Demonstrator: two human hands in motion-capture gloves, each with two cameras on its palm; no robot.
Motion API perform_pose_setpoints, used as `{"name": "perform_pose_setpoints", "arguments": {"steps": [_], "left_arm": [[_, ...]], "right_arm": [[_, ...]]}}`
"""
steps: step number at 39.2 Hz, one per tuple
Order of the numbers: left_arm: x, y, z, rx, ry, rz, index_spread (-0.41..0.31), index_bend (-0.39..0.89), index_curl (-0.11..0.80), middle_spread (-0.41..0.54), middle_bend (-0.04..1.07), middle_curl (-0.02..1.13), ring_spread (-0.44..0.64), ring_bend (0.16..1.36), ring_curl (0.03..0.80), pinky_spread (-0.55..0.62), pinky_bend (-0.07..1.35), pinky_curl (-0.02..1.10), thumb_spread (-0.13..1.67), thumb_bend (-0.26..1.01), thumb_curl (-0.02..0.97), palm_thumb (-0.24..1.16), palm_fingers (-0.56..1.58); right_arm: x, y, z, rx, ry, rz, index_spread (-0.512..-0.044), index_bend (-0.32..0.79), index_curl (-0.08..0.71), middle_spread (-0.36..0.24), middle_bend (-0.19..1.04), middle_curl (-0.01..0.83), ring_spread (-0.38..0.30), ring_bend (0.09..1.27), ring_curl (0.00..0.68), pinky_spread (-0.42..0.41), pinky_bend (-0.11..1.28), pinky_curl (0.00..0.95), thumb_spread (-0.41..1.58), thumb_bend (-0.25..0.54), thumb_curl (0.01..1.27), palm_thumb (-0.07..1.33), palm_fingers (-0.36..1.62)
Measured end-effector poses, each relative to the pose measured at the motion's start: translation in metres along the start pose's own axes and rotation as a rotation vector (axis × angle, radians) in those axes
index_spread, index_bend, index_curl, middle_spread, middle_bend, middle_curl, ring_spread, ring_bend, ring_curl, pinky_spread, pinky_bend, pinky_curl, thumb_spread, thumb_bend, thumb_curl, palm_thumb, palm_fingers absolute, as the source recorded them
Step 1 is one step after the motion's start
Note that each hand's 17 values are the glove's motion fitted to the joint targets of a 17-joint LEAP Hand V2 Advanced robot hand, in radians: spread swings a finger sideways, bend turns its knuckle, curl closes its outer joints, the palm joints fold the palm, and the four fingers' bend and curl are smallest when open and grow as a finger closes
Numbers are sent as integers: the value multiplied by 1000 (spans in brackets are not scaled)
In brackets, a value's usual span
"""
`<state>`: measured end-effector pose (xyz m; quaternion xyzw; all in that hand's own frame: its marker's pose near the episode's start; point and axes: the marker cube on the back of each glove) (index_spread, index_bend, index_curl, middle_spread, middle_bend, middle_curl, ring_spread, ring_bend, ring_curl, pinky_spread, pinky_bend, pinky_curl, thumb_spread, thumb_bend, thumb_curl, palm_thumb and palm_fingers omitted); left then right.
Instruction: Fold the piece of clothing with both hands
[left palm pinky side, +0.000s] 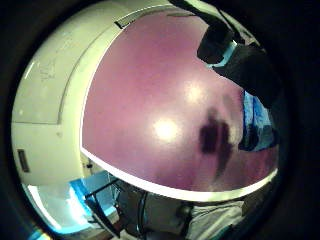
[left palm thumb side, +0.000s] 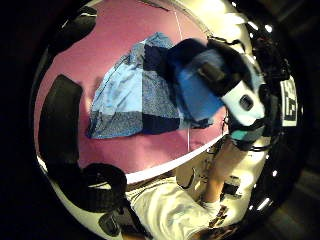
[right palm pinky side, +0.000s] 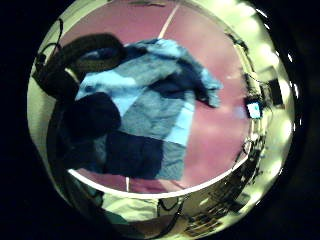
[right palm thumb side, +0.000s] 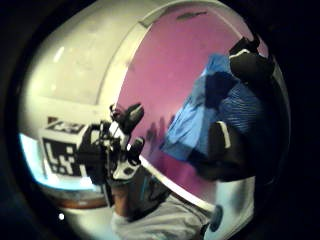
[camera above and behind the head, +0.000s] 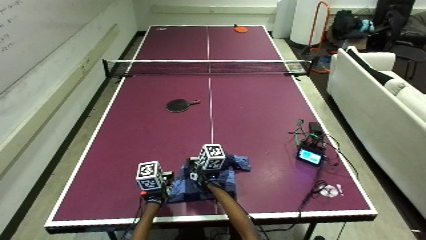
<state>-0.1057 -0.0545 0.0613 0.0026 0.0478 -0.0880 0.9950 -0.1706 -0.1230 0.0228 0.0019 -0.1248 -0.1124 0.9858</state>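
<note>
Outside view: the garment lies bunched at the near edge of the purple table, just ahead of me; my right hand is over its middle and my left hand at its left edge. Fingers hidden here. A paddle sits well apart toward the net; a small device lies off to my right. Left thumb-side palm view: cloth is patchwork of light blue, mid blue and dark navy, roughly flat but rumpled; the other hand has a bunch of it gathered under its curled fingers. My left fingers show straight, clear of the fabric. Right little-finger-side view: panels lie crooked, one corner trails loose, no clean fold line. Right thumb-side view: my fingers curl into the fabric. Judgement: folding barely begun; edges need squaring, all folds remain.
</note>
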Motion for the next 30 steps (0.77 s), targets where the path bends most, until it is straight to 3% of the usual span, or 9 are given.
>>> {"name": "perform_pose_setpoints", "arguments": {"steps": [4, 6, 9, 13, 20, 30], "left_arm": [[-4, 2, -6, 11, 16, 2, -120, 120, 289, -58, 187, 368, 33, 634, 353, 303, 298, 379, 1577, 146, 163, 261, 537], [-3, 3, -12, 27, 11, 2, -121, 119, 287, -59, 182, 369, 31, 635, 353, 300, 299, 379, 1571, 147, 167, 265, 539], [6, 5, -23, 51, 8, 14, -121, 119, 286, -57, 182, 370, 29, 635, 352, 298, 296, 379, 1571, 149, 170, 268, 539], [22, 7, -35, 79, 1, 44, -121, 124, 285, -56, 179, 369, 28, 633, 350, 296, 292, 379, 1566, 148, 173, 265, 542], [73, 8, -51, 110, -44, 120, -121, 127, 287, -56, 178, 368, 26, 629, 348, 294, 287, 378, 1557, 142, 176, 258, 547], [99, 4, -45, 93, -104, 132, -121, 118, 284, -65, 178, 366, 13, 635, 348, 279, 283, 377, 1535, 130, 180, 249, 579]], "right_arm": [[-27, 40, -13, -193, -267, -32, -314, 77, 167, -231, 362, 459, -231, 748, 456, -247, 490, 393, 874, -47, 488, 983, 1081], [-23, 46, -14, -221, -382, -44, -312, 143, 195, -196, 349, 459, -187, 683, 442, -144, 390, 380, 974, -90, 446, 847, 903], [-8, 51, -24, -190, -420, -61, -309, 147, 214, -170, 336, 456, -160, 633, 438, -76, 368, 378, 1036, -64, 424, 785, 878], [28, 55, -42, -87, -217, -43, -302, 129, 222, -145, 319, 447, -136, 572, 409, -11, 351, 355, 1108, -35, 404, 743, 881], [141, 46, -43, -96, 358, 136, -307, 177, 267, -110, 267, 433, -80, 418, 373, 109, 319, 351, 1211, -23, 377, 700, 745], [171, 74, -73, -34, 444, 274, -321, 169, 308, -96, 195, 409, -33, 302, 332, 201, 265, 330, 1281, -15, 351, 656, 675]]}}
